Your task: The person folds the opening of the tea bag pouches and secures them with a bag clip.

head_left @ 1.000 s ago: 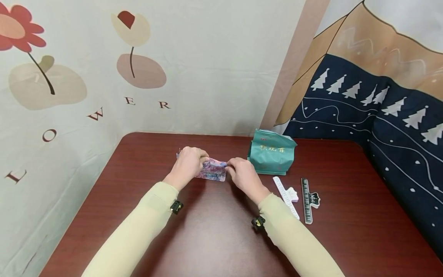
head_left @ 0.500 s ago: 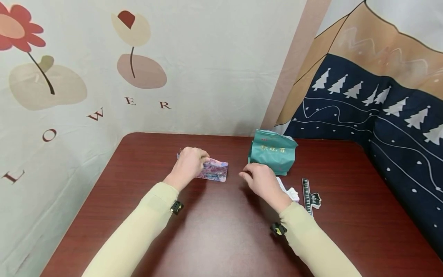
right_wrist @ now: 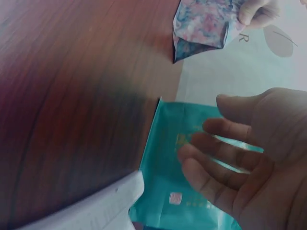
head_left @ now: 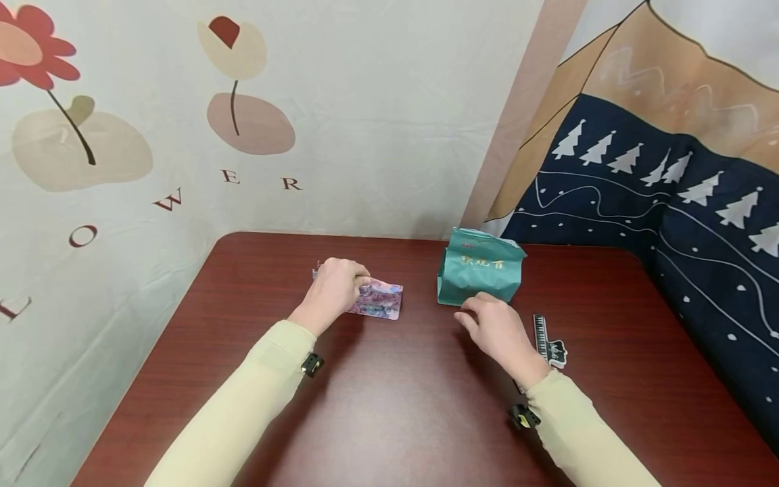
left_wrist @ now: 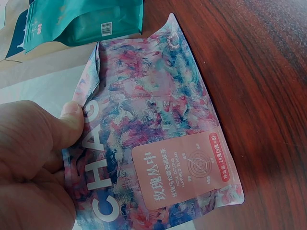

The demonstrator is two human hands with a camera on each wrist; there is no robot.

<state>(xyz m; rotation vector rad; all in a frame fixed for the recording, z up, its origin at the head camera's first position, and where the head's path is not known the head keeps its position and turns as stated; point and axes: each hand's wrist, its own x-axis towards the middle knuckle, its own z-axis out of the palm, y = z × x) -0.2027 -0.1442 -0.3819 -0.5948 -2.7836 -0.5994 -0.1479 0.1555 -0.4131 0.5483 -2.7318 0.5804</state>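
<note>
My left hand (head_left: 331, 287) pinches the top edge of a pink, blue and purple tea pouch (head_left: 380, 301), with the thumb (left_wrist: 72, 122) pressed on its near face in the left wrist view. The pouch stands on the table and carries a pink label printed with rose oolong tea wording. My right hand (head_left: 496, 331) is empty, its fingers loosely bent, in front of a green bag (head_left: 477, 267). Close by, a white ruler-shaped clip (right_wrist: 96, 206) shows in the right wrist view; in the head view the right hand and forearm hide most of it.
A black ruler-shaped clip (head_left: 555, 352) with piano-key markings lies to the right, partly behind the right wrist. The brown table (head_left: 389, 406) meets a printed cloth backdrop (head_left: 365, 135) at its far edge. A navy cloth with trees (head_left: 615, 182) hangs at the right.
My right hand has let go of the pouch's right corner and moved right and toward me, over the white clip. The left hand has stayed on the pouch.
</note>
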